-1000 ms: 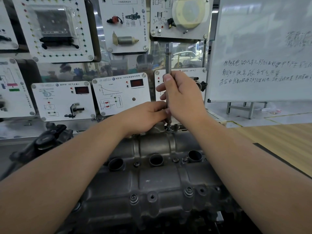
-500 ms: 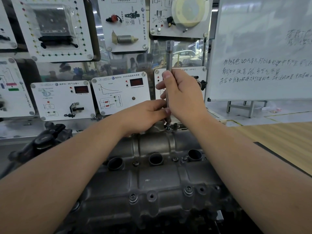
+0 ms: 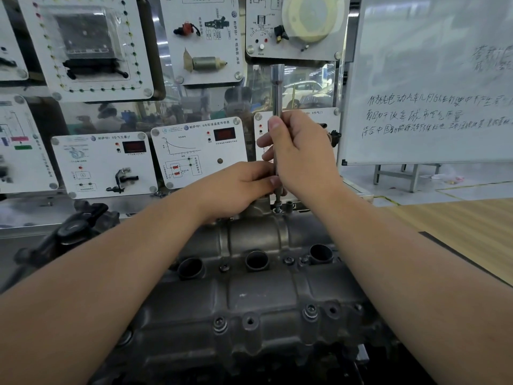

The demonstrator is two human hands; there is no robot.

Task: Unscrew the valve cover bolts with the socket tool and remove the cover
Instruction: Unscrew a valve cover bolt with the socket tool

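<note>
1. Head view: the right hand (image 3: 302, 154) has its fingers wrapped round the upright socket tool (image 3: 277, 87); the left hand (image 3: 236, 187) pinches its lower shaft.
2. The tool's tip sits on a far-edge bolt (image 3: 277, 210).
3. The valve cover (image 3: 258, 287) looks like rigid, heavy cast metal; it is best lifted by its edges.

Head view, forward-down, close over engine (image 3: 249, 295)
</note>
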